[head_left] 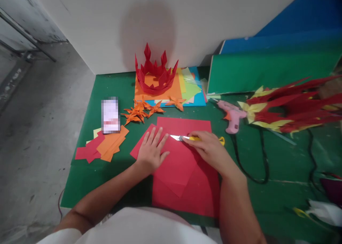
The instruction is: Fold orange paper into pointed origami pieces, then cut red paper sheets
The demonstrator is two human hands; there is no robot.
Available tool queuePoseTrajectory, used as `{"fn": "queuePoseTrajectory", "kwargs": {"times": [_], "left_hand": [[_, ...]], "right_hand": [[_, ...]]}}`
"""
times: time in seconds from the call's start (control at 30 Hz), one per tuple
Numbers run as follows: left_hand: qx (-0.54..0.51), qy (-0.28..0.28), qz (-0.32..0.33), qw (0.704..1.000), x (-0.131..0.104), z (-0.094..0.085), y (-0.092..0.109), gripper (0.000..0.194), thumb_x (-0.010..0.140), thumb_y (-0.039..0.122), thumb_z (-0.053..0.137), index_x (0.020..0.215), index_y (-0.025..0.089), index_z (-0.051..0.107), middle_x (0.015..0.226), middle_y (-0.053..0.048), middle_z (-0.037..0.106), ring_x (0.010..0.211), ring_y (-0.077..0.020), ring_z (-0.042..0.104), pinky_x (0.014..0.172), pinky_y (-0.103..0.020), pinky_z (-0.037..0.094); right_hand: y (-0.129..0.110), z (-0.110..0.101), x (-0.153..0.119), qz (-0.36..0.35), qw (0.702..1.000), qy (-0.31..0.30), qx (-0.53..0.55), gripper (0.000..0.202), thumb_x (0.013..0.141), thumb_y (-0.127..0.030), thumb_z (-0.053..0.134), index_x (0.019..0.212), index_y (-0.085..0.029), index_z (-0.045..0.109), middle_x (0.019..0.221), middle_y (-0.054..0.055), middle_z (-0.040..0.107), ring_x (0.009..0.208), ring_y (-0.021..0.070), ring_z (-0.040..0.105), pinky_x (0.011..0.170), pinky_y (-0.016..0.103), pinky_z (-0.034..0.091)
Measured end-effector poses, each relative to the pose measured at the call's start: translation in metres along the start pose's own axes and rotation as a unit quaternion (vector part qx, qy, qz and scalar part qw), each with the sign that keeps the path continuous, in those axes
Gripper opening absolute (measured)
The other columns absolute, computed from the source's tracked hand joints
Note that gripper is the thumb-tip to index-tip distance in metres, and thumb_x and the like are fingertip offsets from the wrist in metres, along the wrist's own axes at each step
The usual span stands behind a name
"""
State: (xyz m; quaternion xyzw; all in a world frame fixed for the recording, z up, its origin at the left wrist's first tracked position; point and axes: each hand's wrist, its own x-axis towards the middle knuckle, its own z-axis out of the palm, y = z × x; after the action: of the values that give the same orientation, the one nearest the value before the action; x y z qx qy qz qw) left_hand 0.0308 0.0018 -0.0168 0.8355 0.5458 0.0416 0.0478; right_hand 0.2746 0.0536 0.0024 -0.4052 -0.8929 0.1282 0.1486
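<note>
My left hand [151, 152] lies flat with its fingers spread on a smaller piece of red paper [176, 169]. Beneath that piece is a larger red sheet [187, 204], set at a different angle. In my right hand [207, 148] is a yellow utility knife [195, 138], its blade pointing left across the red paper toward my left fingertips. Just behind the sheets sit several orange folded paper flowers [136, 112]. A red folded-paper crown [156, 83] stands farther back on a stack of coloured paper [197, 99].
Left on the green table [93, 187] are a blurred-out phone [110, 115] and cut red and orange paper pieces [110, 144]. A pink glue gun [232, 115] with a black cord lies right, beside red and yellow paper shapes [288, 105]. Green and blue boards [267, 71] lean behind.
</note>
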Motion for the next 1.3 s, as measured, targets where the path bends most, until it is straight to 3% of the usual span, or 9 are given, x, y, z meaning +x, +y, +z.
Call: {"fn": "queuePoseTrajectory", "kwargs": {"times": [0.3,0.57,1.03,1.2,1.3], "left_hand": [[0.011,0.006,0.006,1.000,0.000,0.002,0.000,0.060,0.094,0.047,0.034,0.146,0.017,0.030,0.155,-0.010,0.025,0.143,-0.0313,0.023,0.114,-0.049,0.022],[0.029,-0.005,0.002,1.000,0.000,0.002,0.000,0.063,0.095,0.046,0.029,0.146,0.008,0.029,0.155,-0.011,0.025,0.144,-0.0294,0.019,0.115,-0.047,0.021],[0.019,0.001,0.006,1.000,0.000,0.001,0.000,0.062,0.095,0.048,0.028,0.146,0.011,0.030,0.155,-0.006,0.028,0.143,-0.0298,0.020,0.116,-0.048,0.019],[0.017,-0.005,0.003,1.000,0.000,0.001,0.000,0.062,0.095,0.048,0.029,0.146,0.012,0.030,0.155,-0.007,0.027,0.142,-0.0304,0.023,0.115,-0.049,0.021],[0.007,-0.009,-0.003,1.000,0.002,-0.002,0.000,0.062,0.095,0.049,0.030,0.146,0.013,0.030,0.155,-0.007,0.027,0.143,-0.0321,0.022,0.115,-0.050,0.020]], "right_hand": [[-0.008,0.007,0.025,-0.015,1.000,0.005,-0.011,0.031,0.095,-0.021,0.041,0.110,-0.025,0.069,0.103,0.011,0.066,0.094,0.0236,0.058,0.078,0.038,0.044],[-0.012,0.018,0.048,-0.019,0.999,0.009,-0.025,0.037,0.097,-0.021,0.035,0.110,-0.026,0.070,0.103,0.011,0.066,0.094,0.0241,0.057,0.079,0.039,0.042],[-0.022,0.030,0.058,0.011,0.998,0.027,-0.049,0.032,0.094,-0.017,0.043,0.113,-0.024,0.068,0.105,0.011,0.065,0.094,0.0240,0.055,0.078,0.037,0.041],[-0.006,0.017,0.048,0.002,0.998,0.034,-0.055,0.033,0.093,-0.016,0.042,0.110,-0.026,0.069,0.104,0.010,0.065,0.094,0.0232,0.056,0.077,0.035,0.041],[0.012,0.005,0.034,0.038,0.993,0.082,-0.077,0.029,0.092,-0.019,0.045,0.108,-0.023,0.070,0.101,0.010,0.066,0.089,0.0236,0.057,0.073,0.036,0.041]]}}
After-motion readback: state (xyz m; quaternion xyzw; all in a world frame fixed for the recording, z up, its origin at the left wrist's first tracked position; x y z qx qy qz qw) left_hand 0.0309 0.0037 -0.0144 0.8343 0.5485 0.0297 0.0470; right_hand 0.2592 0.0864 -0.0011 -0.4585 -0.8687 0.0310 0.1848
